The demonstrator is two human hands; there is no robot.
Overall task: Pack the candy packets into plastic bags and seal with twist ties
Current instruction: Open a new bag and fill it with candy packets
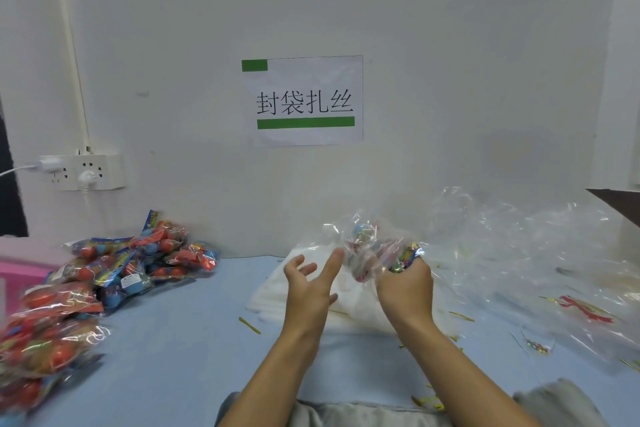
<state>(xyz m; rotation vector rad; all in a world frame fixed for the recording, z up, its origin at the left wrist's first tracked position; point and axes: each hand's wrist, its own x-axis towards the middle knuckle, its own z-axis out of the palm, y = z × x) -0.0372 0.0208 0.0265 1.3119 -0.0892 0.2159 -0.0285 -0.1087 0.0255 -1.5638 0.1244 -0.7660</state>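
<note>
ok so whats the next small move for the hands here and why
Probably close the open left hand on the clear plastic bag: the right hand grips it with colourful candy packets inside, untied, and yellow twist ties lie on the blue table.

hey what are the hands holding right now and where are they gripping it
The right hand grips a clear plastic bag with candy inside, at its lower right end. The left hand is spread open beside the bag, holding nothing.
</note>
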